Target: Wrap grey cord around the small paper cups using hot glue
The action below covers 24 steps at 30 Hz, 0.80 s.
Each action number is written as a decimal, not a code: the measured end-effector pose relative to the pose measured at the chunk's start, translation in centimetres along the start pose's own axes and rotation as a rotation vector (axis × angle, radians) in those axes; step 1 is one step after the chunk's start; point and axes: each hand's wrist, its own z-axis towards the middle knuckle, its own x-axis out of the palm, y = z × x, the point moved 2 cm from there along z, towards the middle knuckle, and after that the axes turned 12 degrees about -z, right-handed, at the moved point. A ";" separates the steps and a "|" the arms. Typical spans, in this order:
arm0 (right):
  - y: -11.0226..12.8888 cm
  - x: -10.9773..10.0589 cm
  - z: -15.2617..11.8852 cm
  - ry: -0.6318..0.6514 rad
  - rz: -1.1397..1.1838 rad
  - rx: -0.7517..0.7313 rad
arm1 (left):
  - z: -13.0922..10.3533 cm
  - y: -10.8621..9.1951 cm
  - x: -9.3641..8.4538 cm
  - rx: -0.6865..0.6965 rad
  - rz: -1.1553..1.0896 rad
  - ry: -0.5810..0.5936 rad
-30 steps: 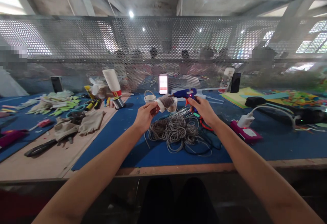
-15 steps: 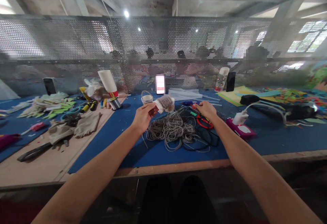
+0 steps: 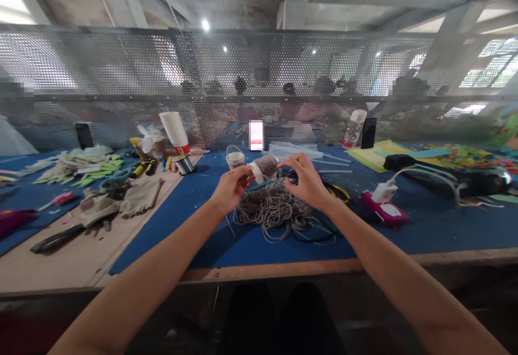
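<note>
My left hand [image 3: 232,185] is closed on the left end of a white paper cup [image 3: 266,166], tipped on its side above the mat. Grey cord seems to be wound round much of the cup. My right hand [image 3: 303,179] is at the cup's right end, fingers bent and thumb apart from the forefinger; nothing shows between them. Below both hands lies a loose heap of grey cord [image 3: 273,209]. Behind my left hand stands a small white cup with a looped handle [image 3: 235,158]. Yellow-handled scissors [image 3: 339,193] are partly hidden behind my right wrist.
On the left are stacked paper cups [image 3: 174,130], work gloves [image 3: 141,197] and a black-handled tool [image 3: 59,239]. A lit phone [image 3: 256,135] leans on the mesh screen. To the right sit a magenta power block [image 3: 384,209], a white plug [image 3: 383,190] and coloured sheets [image 3: 368,156].
My right hand has moved left, from beside the blue tool and red-handled item to the cup's right end. My left hand still holds the cup, nearly in place.
</note>
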 end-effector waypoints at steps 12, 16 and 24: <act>1.4 -0.3 0.1 0.014 0.021 -0.024 | -1.2 0.1 1.0 0.093 0.142 0.074; 1.6 -0.5 0.2 0.051 0.032 -0.024 | -1.6 0.4 1.3 0.201 0.291 0.137; 1.3 0.1 -0.1 -0.058 0.126 -0.014 | -2.0 0.8 1.6 0.263 0.527 0.235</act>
